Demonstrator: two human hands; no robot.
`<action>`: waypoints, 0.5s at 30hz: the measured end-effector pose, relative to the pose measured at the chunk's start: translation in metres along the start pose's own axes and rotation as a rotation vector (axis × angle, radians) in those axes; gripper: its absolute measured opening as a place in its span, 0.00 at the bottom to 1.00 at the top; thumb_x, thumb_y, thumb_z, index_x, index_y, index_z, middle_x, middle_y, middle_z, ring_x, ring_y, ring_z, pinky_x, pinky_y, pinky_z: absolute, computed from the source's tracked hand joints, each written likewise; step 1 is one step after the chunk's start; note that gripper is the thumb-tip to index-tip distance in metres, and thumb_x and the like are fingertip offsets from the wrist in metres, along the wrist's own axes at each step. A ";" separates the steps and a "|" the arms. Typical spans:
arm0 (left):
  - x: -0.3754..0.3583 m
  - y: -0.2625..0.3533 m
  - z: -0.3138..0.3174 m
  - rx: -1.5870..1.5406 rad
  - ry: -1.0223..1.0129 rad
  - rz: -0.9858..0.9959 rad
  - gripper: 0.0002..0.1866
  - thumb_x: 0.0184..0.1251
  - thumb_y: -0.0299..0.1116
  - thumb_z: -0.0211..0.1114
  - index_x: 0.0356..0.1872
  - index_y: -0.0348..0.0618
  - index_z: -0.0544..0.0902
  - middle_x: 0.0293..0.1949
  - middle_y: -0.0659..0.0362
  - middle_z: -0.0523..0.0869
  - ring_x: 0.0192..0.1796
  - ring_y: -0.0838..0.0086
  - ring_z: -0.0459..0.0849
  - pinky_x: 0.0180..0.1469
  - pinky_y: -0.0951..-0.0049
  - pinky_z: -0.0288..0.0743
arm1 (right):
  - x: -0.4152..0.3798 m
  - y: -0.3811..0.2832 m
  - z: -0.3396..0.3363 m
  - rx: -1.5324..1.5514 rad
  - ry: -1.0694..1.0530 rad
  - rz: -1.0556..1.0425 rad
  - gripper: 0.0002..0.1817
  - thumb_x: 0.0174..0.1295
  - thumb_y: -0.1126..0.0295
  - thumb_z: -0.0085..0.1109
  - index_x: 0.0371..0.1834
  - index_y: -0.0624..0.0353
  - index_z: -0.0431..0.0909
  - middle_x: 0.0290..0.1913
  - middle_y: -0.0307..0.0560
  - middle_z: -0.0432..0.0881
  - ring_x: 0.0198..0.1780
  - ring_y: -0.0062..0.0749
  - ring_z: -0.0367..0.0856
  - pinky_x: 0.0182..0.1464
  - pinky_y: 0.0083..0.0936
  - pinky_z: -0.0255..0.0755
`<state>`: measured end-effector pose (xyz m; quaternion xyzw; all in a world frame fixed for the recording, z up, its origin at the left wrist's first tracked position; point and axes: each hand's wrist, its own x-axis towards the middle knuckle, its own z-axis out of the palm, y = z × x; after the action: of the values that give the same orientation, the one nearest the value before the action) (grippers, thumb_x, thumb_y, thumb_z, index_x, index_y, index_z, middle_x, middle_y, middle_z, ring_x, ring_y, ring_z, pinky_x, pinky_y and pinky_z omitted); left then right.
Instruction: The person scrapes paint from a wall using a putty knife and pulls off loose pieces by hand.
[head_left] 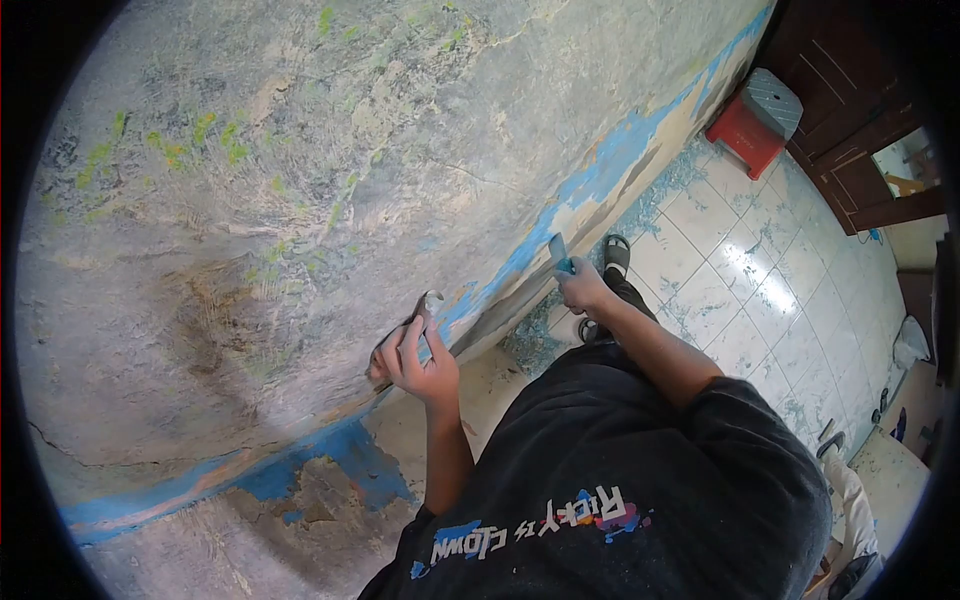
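Observation:
My right hand [583, 288] is closed round the teal handle of a scraper [558, 247]. Its flat blade points up to the strip of peeling blue paint [600, 180] along the lower wall. My left hand [422, 368] is at the wall's corner edge, fingers bent round a dark, narrow tool with a curved, shiny metal end [432, 300]. The fingers hide much of that tool, and I cannot tell its exact kind. Bare, rough grey plaster [300, 200] spreads above both hands, with green and yellow specks.
Paint flakes litter the white tiled floor [720, 290]. A red stool with a grey top [755, 120] stands by dark wooden furniture [840, 90] at the far right. More blue paint [360, 460] peels around the corner at lower left. My sandalled foot [617, 252] stands close to the wall.

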<state>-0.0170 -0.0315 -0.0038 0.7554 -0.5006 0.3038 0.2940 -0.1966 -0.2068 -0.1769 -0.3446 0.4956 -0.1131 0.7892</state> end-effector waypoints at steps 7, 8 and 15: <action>0.003 0.005 -0.001 0.070 -0.017 0.001 0.12 0.59 0.28 0.77 0.44 0.49 0.89 0.44 0.62 0.87 0.49 0.64 0.81 0.57 0.60 0.60 | -0.001 -0.004 -0.001 0.032 -0.026 -0.018 0.06 0.72 0.70 0.54 0.46 0.60 0.71 0.27 0.40 0.70 0.18 0.26 0.68 0.15 0.29 0.57; 0.002 0.004 -0.002 0.070 -0.020 0.004 0.12 0.59 0.28 0.77 0.44 0.49 0.89 0.44 0.62 0.87 0.49 0.64 0.81 0.57 0.60 0.60 | -0.002 -0.002 0.000 0.024 -0.027 -0.013 0.06 0.72 0.70 0.54 0.46 0.60 0.71 0.27 0.40 0.70 0.18 0.26 0.68 0.15 0.29 0.57; 0.003 0.005 -0.002 0.052 -0.026 -0.003 0.12 0.59 0.28 0.77 0.44 0.49 0.89 0.44 0.61 0.86 0.49 0.64 0.81 0.58 0.60 0.60 | 0.008 -0.004 -0.003 0.019 -0.008 0.008 0.05 0.70 0.71 0.53 0.45 0.57 0.70 0.27 0.41 0.70 0.18 0.25 0.68 0.15 0.28 0.56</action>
<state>-0.0207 -0.0333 -0.0001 0.7673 -0.4953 0.3066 0.2681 -0.1952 -0.2151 -0.1810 -0.3356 0.4930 -0.1131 0.7947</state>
